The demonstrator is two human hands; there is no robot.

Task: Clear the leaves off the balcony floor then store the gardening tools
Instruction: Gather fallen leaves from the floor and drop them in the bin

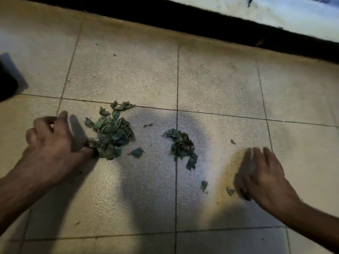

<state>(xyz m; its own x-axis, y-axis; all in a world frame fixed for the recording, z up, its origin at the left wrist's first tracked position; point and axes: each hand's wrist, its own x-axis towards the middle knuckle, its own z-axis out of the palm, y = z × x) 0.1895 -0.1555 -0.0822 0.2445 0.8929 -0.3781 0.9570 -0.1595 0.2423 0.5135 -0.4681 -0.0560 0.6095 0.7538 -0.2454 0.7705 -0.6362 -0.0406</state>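
Two heaps of crumpled green leaves lie on the beige tiled balcony floor (216, 83). The larger leaf pile (111, 131) sits left of centre, the smaller leaf pile (181, 145) just right of a grout line. My left hand (55, 138) rests on the floor at the larger pile's left edge, thumb touching the leaves, fingers loosely curled. My right hand (262, 176) hovers low over the floor at the right, blurred, fingers spread, beside loose leaf scraps (230, 191). A single leaf (137, 152) lies between the piles.
A dark threshold strip (201, 24) runs along the far edge of the tiles, with a pale surface behind it. A dark object (9, 77) juts in at the left edge. Small crumbs are scattered over the far tiles.
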